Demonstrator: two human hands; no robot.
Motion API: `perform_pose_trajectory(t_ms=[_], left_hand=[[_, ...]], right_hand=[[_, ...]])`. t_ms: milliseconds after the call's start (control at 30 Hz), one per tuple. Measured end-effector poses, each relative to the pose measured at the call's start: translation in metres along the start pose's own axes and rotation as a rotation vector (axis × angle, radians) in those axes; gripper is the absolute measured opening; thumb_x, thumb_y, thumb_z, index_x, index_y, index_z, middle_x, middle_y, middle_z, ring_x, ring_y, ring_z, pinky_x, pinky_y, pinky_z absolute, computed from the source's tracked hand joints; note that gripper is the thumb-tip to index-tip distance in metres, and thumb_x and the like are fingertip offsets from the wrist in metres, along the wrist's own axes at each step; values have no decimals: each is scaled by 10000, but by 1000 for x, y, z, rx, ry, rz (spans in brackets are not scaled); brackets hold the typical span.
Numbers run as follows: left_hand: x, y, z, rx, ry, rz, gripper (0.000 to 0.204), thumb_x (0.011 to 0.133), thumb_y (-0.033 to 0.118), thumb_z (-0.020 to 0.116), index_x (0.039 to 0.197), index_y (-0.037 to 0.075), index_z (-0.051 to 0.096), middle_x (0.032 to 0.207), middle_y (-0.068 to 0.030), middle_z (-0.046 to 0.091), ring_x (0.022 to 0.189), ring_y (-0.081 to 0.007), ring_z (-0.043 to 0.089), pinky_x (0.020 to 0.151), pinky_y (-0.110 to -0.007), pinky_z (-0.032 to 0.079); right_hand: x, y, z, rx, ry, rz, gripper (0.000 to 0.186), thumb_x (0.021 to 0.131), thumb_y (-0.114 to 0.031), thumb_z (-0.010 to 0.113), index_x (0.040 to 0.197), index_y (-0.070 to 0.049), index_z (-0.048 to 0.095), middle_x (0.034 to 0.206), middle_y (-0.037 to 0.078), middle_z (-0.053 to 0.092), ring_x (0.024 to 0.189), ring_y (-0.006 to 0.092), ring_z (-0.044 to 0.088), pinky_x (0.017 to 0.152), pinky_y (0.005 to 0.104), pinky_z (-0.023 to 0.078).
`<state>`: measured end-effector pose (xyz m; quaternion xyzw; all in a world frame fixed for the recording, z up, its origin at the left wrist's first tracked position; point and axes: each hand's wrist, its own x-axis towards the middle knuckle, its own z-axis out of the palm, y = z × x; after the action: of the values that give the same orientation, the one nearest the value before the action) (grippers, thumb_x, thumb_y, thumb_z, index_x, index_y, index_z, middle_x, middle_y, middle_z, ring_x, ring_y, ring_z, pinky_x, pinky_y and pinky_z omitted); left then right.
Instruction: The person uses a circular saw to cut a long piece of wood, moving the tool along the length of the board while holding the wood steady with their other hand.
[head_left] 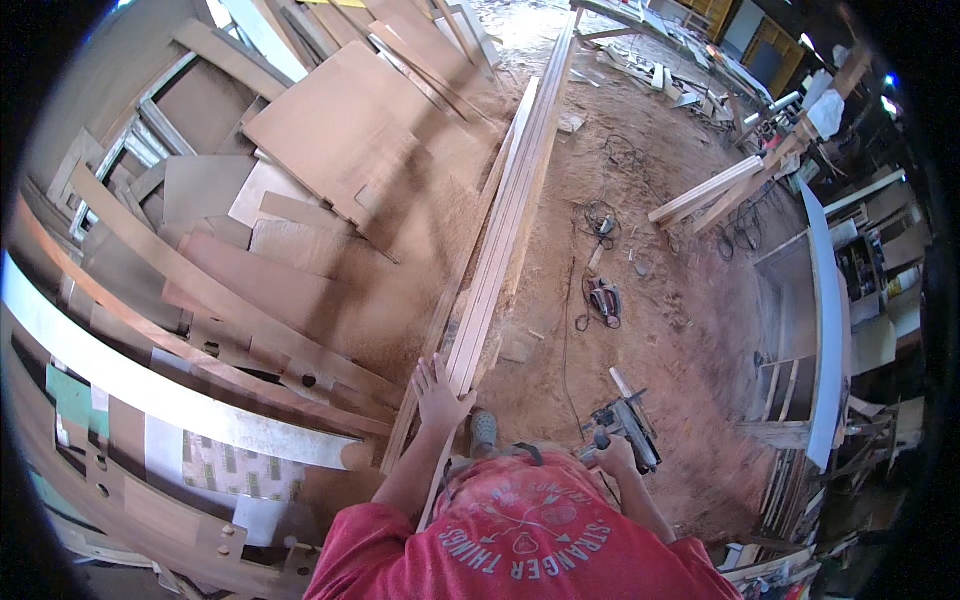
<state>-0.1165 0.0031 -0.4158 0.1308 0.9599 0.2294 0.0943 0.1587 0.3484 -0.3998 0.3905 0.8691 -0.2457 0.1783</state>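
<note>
My left hand lies on the near end of a stack of long, narrow wooden boards, its fingers stretched out and apart. The boards run away from me toward the far end of the workshop, their edges side by side. To the right, my right hand is closed round the handle of a grey and black power tool, held above the dusty floor. Its exact kind is hard to make out. A pale wood strip shows just beyond the tool.
A red and grey corded power tool lies on the sawdust-covered floor, with tangled cables beyond. Large sheets and curved boards lean at the left. A light blue panel edge and timber pieces stand at right.
</note>
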Motion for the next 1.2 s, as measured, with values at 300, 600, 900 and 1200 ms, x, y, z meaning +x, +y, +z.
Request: perform_pose_trajectory(t_ms=[300,600,900,1200], left_hand=[[-31,-18,16,-251,85,-18,1104,783,426,826,1601,-70,273,1614,-364,353,1521,-486,348,1256,-585,283],[-19,-27,6,-288,47,-245,907,766,439,881,1459,-14,512,1193,-282,719,1150,-419,694,996,-504,547],[3,-26,15,-148,-4,-273,927,763,391,891,1520,36,491,1512,-248,568,1460,-367,497,1253,-492,331],[85,45,15,-27,29,-269,1004,768,427,894,1582,67,429,1674,-137,410,1590,-359,286,1320,-546,157]], right_hand=[[-14,23,-7,127,26,15,418,709,-282,790,1029,-13,779,1026,220,785,997,360,763,900,454,582],[-18,70,-39,234,131,162,568,811,-372,811,1065,127,716,970,281,765,947,408,767,821,480,583],[106,164,-36,252,114,104,409,879,-334,780,1075,23,745,856,254,749,814,339,766,734,459,572],[269,152,-117,421,-7,-209,265,911,-238,820,817,-32,683,611,51,634,466,136,592,411,311,418]])
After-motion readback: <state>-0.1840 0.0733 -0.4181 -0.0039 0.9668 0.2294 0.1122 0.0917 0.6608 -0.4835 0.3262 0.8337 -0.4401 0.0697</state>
